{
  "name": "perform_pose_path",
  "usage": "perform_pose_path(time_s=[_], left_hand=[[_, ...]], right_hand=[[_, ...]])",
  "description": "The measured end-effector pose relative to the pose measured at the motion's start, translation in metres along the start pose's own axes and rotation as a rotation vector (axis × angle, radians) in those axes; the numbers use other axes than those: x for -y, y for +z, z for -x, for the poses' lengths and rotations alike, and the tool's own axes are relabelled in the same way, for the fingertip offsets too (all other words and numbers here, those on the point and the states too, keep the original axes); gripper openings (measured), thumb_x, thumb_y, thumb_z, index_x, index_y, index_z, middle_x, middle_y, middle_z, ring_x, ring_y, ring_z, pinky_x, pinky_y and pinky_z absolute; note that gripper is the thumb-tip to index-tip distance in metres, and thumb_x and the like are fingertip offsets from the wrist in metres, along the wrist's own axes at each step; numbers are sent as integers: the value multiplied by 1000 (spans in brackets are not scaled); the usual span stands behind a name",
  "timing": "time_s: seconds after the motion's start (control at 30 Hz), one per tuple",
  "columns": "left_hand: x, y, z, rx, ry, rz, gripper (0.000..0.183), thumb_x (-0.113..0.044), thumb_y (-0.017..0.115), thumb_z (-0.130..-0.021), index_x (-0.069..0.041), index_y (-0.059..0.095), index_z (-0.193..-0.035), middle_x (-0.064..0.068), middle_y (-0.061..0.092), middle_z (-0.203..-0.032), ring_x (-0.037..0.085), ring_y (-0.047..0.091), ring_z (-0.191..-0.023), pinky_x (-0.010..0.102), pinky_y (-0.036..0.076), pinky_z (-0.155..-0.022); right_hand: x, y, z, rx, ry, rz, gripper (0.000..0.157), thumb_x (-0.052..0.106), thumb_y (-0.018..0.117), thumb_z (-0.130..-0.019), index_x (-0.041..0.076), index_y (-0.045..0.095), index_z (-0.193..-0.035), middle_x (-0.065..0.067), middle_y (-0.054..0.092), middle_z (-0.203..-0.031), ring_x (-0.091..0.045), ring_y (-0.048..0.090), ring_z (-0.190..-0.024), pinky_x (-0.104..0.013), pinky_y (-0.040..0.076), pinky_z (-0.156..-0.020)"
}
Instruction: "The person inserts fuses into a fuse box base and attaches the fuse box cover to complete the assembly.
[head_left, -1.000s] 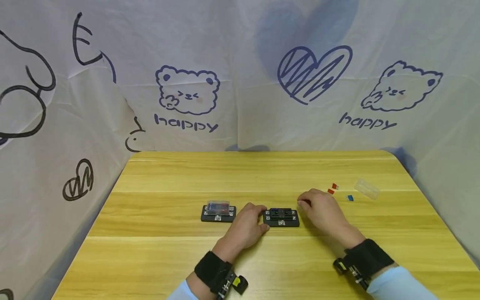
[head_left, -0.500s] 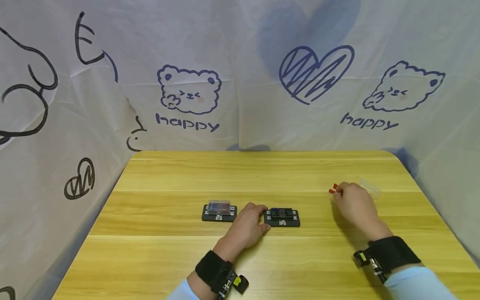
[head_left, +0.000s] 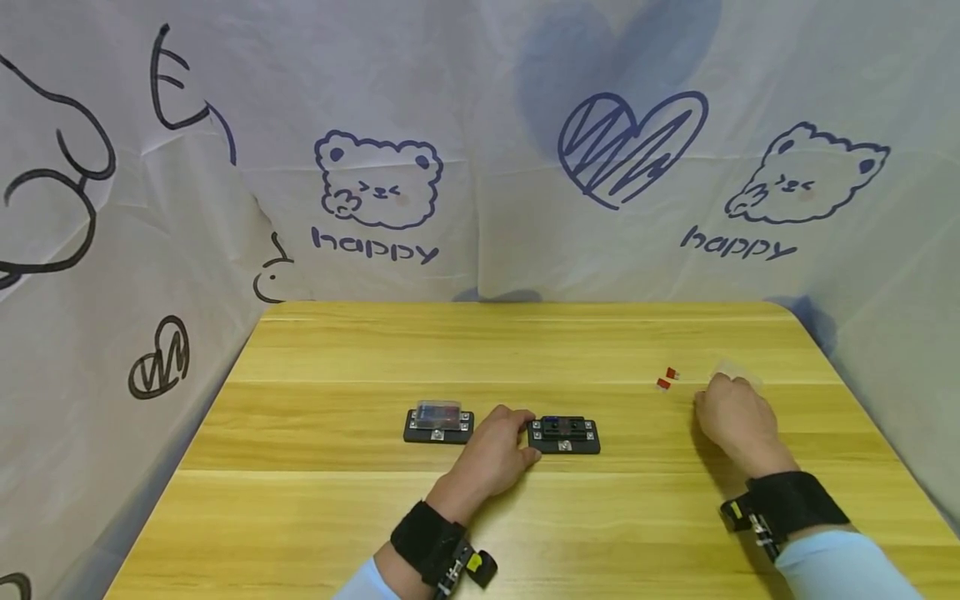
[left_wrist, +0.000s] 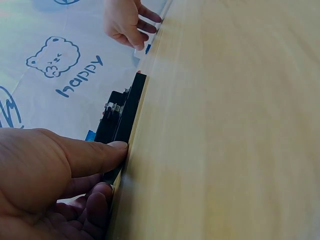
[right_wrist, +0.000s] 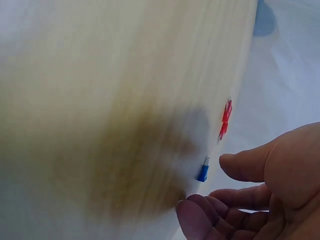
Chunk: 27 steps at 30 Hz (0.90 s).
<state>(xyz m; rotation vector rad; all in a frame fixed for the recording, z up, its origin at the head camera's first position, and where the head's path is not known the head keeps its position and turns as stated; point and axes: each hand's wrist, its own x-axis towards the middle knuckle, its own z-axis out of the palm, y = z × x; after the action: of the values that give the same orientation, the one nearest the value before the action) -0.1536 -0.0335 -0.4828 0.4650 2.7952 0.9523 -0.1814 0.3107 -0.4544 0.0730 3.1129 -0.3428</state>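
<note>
The right hand [right_wrist: 260, 195], grip released with fingers loosely spread, hovers over the blue fuse [right_wrist: 202, 172], which lies on the surface at its 10 o'clock, just off the fingertips. The left hand [head_left: 491, 454] pinches the fuse block [head_left: 564, 433].

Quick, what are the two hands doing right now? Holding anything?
Left hand: thumb and fingers grip the end of the open black fuse box.
Right hand: open, holding nothing, fingers just short of the small blue fuse.
</note>
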Motion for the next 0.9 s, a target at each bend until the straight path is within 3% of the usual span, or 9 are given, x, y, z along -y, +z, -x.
perform_pose_path(time_s=[0.3,0.5,0.9], left_hand=[[1,1,0,-1,-1,6,54,-27,72,-86,-12,55,-134,0,50,-97,16,48,-83,31,44,-73],[0,1,0,5,-5,7,54,-27,72,-86,-12,55,-135,0,49,-97,15,48,-82,30,44,-73],[0,0,1,7,-9,14,54,-27,71,-86,-12,54,-136,0,50,-98,15,48,-82,30,45,-72]], right_hand=[[-5,2,-6,37,-15,-1,24,13,56,-94,-10,57,-88,-21,52,-70,-34,52,-62,-43,41,-50],[-4,1,-9,55,16,-14,28,20,53,-96,-4,58,-81,-20,54,-68,-34,53,-59,-43,41,-50],[0,0,-14,84,9,-54,21,15,52,-93,-6,54,-94,-23,59,-80,-38,57,-71,-46,45,-57]])
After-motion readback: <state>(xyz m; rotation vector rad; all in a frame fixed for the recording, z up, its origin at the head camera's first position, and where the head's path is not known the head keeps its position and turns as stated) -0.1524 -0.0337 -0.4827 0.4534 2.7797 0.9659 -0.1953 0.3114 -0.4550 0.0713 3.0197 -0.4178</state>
